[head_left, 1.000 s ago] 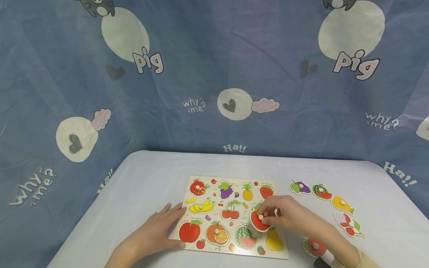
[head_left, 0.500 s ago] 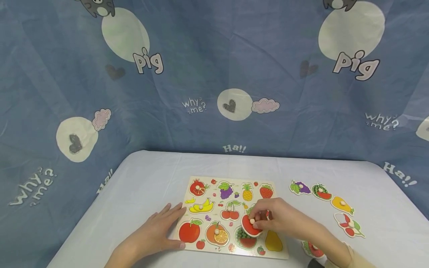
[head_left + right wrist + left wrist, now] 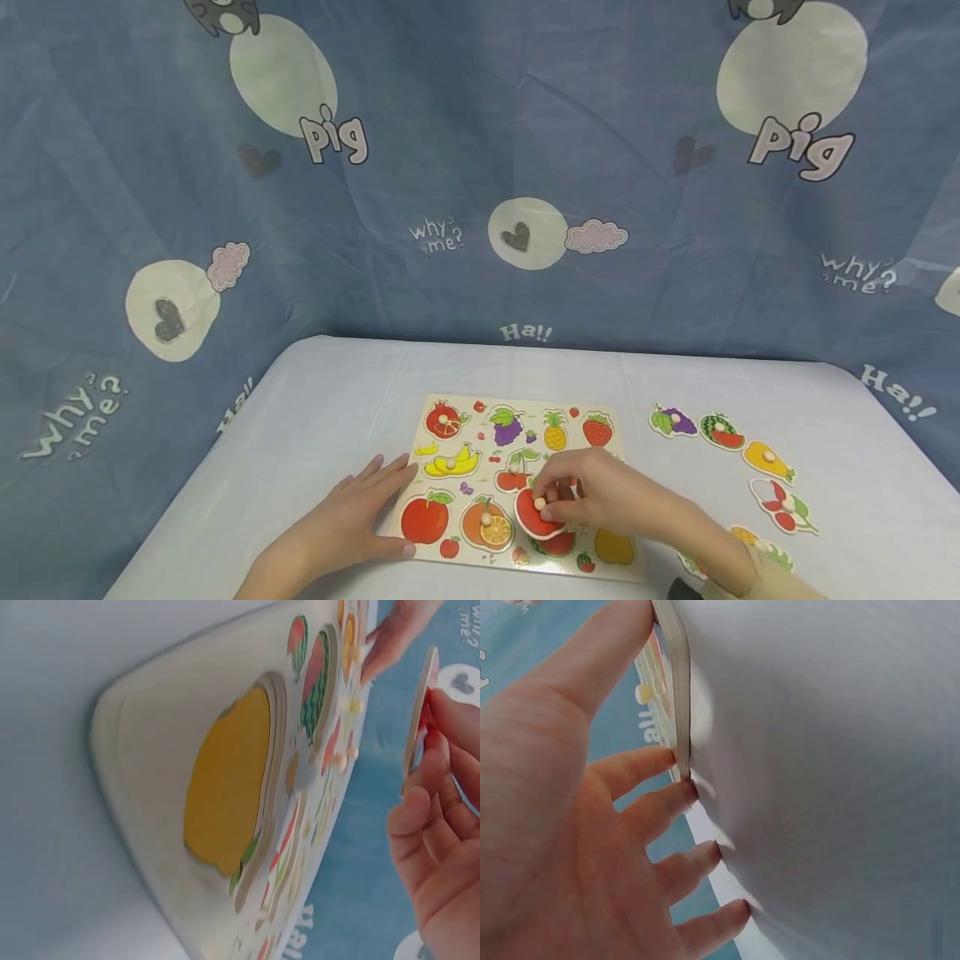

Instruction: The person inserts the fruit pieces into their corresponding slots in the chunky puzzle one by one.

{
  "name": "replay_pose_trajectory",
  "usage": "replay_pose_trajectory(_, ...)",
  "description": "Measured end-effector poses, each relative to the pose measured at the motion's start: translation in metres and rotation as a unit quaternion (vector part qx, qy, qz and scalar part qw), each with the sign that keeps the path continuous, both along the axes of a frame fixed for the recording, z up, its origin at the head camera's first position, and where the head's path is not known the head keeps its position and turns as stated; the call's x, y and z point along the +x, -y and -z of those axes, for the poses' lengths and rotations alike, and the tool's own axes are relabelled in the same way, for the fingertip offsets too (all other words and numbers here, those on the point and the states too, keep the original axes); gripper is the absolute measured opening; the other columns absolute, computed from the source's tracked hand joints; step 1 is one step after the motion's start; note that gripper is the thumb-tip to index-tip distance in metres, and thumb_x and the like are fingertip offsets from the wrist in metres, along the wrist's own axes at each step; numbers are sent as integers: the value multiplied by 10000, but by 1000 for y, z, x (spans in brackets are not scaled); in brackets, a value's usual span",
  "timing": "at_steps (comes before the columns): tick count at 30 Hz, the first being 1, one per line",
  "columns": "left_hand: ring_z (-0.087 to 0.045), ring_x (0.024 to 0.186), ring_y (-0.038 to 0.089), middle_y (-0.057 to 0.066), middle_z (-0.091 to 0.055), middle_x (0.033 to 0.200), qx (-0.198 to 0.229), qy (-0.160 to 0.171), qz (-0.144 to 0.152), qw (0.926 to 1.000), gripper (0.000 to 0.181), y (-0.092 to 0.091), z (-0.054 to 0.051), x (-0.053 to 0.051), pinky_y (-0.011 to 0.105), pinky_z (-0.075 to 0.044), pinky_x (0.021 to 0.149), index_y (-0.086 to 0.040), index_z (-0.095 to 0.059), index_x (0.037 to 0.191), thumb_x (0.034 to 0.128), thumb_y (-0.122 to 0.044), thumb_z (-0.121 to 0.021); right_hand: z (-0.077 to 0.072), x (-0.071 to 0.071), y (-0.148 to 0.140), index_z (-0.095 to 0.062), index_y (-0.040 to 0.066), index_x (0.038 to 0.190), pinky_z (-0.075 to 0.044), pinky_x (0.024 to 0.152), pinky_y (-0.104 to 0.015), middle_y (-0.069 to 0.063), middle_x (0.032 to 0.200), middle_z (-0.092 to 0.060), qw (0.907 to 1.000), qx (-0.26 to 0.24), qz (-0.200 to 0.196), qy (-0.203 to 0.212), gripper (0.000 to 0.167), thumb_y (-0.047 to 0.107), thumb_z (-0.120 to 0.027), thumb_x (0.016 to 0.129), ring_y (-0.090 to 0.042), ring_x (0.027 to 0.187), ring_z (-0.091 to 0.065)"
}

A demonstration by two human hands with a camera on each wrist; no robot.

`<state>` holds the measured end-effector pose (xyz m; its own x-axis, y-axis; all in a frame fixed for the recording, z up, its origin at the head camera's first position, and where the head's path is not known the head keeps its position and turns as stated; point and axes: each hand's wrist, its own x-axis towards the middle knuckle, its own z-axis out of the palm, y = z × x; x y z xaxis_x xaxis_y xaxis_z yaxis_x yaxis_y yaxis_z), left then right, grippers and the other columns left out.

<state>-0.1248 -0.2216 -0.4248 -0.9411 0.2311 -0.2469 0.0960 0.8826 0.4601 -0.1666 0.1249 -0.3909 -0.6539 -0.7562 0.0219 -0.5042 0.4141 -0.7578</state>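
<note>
Hanging beyond the puzzle board (image 3: pixel 483 486), a blue cloth (image 3: pixel 450 167) printed with words and pale shapes filled the background. A white table (image 3: pixel 330 408) supported the board and stretched out to both sides of it. The left hand (image 3: pixel 360 510) rested at the board's left edge, its fingers extended and spread in a released touch, the thumb near the front corner. The right hand (image 3: pixel 600 492) was over the front half of the board, thumb and fingers curled, grasping a round red piece (image 3: pixel 528 520). That red piece was tilted and raised clear of the board, partly covering its watermelon picture (image 3: pixel 557 546) in the head view. Seated in the board were an orange piece (image 3: pixel 472 525) and a banana piece (image 3: pixel 461 461). Right of the board lay loose watermelon (image 3: pixel 720 433), pear (image 3: pixel 772 462), red-and-green (image 3: pixel 785 517) and grape (image 3: pixel 682 423) pieces. The red piece's pale knob (image 3: pixel 540 503) showed at the right fingertips, above the board.
</note>
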Motion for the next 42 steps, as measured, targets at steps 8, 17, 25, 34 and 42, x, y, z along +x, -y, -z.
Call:
replay_pose_trajectory(8,-245,1445,358,38,-402,1535,-36,-6,4,10000,962,0,1,-1,677,-195,1099,-182,-486,1465,644,-494,-880,3,1,16,-683,285,934,-503,637,-219,157,785,-591,9999,-37,-33,-128,117,195,-745,895,-34,726,-539)
replay_pose_trajectory(17,-243,1445,361,33,-406,1533,-41,-15,-8,10000,959,0,2,-1,679,-199,1096,-185,-491,1461,642,-498,-880,7,3,30,-670,307,912,-493,676,-212,179,779,-576,9997,19,-14,-260,108,242,-753,889,-18,739,-539)
replay_pose_trajectory(25,-243,1446,360,31,-402,1536,-32,-36,35,10000,953,0,1,0,681,-199,1095,-183,-490,1461,650,-503,-875,8,3,40,-674,304,917,-497,651,-212,168,790,-596,9990,-132,272,-319,116,228,-756,886,-35,743,-547)
replay_pose_trajectory(34,-247,1443,363,37,-407,1533,-53,21,-6,10000,948,0,-1,0,683,-199,1094,-181,-490,1461,653,-494,-875,5,4,52,-685,309,903,-493,646,-223,152,773,-602,9975,-44,688,-146,109,279,-780,859,-57,744,-555)
replay_pose_trajectory(42,-248,1442,364,39,-408,1532,-58,92,-46,9999,949,0,-2,0,681,-199,1095,-184,-495,1458,649,-503,-875,5,3,66,-696,295,889,-471,638,-221,139,749,-603,9981,-110,602,31,106,269,-791,849,-52,714,-538)
